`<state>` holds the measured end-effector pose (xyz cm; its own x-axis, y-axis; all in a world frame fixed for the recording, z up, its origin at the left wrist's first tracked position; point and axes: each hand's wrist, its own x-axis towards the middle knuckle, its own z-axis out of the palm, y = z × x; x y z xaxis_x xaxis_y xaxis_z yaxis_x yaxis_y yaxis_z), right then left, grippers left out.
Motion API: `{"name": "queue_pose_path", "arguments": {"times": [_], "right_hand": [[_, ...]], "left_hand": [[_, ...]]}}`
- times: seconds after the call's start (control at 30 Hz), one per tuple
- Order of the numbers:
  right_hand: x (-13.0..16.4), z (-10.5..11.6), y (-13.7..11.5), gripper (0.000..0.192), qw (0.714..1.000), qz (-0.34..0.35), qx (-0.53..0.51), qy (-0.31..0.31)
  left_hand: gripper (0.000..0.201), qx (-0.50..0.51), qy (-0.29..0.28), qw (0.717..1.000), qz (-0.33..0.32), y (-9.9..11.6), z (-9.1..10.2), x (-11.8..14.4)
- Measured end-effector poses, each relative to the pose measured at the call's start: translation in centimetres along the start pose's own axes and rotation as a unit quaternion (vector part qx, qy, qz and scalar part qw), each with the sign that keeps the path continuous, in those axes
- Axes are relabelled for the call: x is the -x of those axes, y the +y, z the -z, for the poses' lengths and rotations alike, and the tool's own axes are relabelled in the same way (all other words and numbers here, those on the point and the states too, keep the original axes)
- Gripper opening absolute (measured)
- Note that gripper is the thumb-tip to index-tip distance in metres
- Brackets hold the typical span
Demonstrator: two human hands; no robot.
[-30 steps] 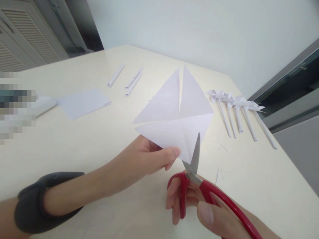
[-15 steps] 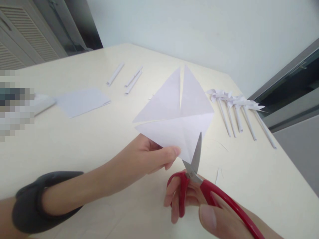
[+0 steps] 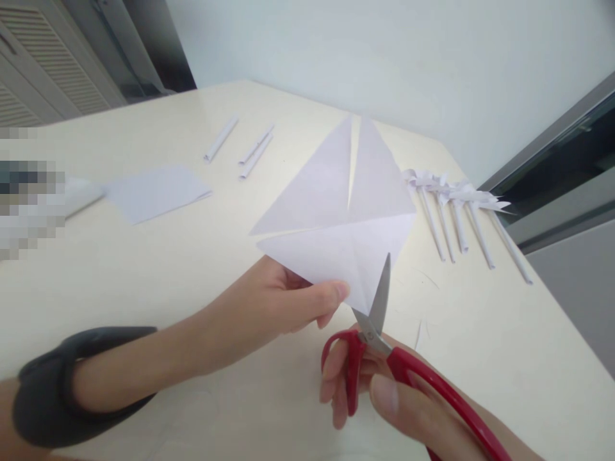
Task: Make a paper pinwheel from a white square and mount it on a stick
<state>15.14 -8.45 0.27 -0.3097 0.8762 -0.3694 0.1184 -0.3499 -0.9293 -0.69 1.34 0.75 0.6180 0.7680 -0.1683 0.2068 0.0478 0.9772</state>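
1. Your left hand [image 3: 283,301] pinches the near corner of the white paper square [image 3: 336,211] and holds it up over the desk [image 3: 144,269].
2. Your right hand [image 3: 384,397] grips the red scissors [image 3: 379,346], fingers in the loops.
3. Since a moment ago the paper has lifted a bit and the blades sit a bit deeper at its near corner, so this cut looks barely started.
4. Finished paper pinwheels [image 3: 456,205] lie far right; rolled paper sticks [image 3: 240,147] lie far left.
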Motion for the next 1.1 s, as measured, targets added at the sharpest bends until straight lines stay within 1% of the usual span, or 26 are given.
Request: {"name": "queue_pose_path", "arguments": {"times": [0.1,0.3,0.43,0.57,0.67,0.77,0.9,1.0,1.1], "right_hand": [[-0.1,0.4,-0.1,0.038,1.0,0.007,0.001,-0.025],[0.2,0.6,-0.3,0.034,0.999,-0.003,-0.009,-0.031],[0.4,0.2,-0.3,0.038,0.999,-0.035,-0.003,-0.014],[0.5,-0.1,-0.4,0.039,0.998,-0.06,-0.007,-0.006],[0.7,0.0,-0.7,0.039,0.999,-0.041,-0.01,-0.01],[0.8,0.2,-0.9,0.037,0.999,-0.025,-0.021,-0.009],[0.8,0.1,-0.9,0.037,0.999,-0.018,-0.029,0.003],[0.8,-0.1,-0.9,0.038,0.999,-0.019,-0.032,0.01],[0.9,-0.4,-1.0,0.04,0.999,-0.03,-0.021,0.037]], "left_hand": [[0.03,0.001,-0.002,1.0,-0.001,0.0,0.0,0.0],[0.03,0.002,-0.006,1.0,-0.011,-0.3,0.3,0.3],[0.029,0.003,-0.025,0.999,-0.023,-0.4,0.4,0.3],[0.03,-0.01,-0.018,1.0,0.001,0.0,0.4,0.2],[0.03,-0.027,-0.01,1.0,0.003,0.3,0.4,0.2],[0.032,-0.038,-0.024,0.999,0.003,0.5,0.4,0.2],[0.032,-0.03,-0.011,0.999,0.033,1.0,0.3,0.4],[0.032,-0.036,-0.016,0.999,0.031,1.1,0.3,0.4],[0.032,-0.045,-0.021,0.998,0.026,0.9,0.3,0.3]]}}
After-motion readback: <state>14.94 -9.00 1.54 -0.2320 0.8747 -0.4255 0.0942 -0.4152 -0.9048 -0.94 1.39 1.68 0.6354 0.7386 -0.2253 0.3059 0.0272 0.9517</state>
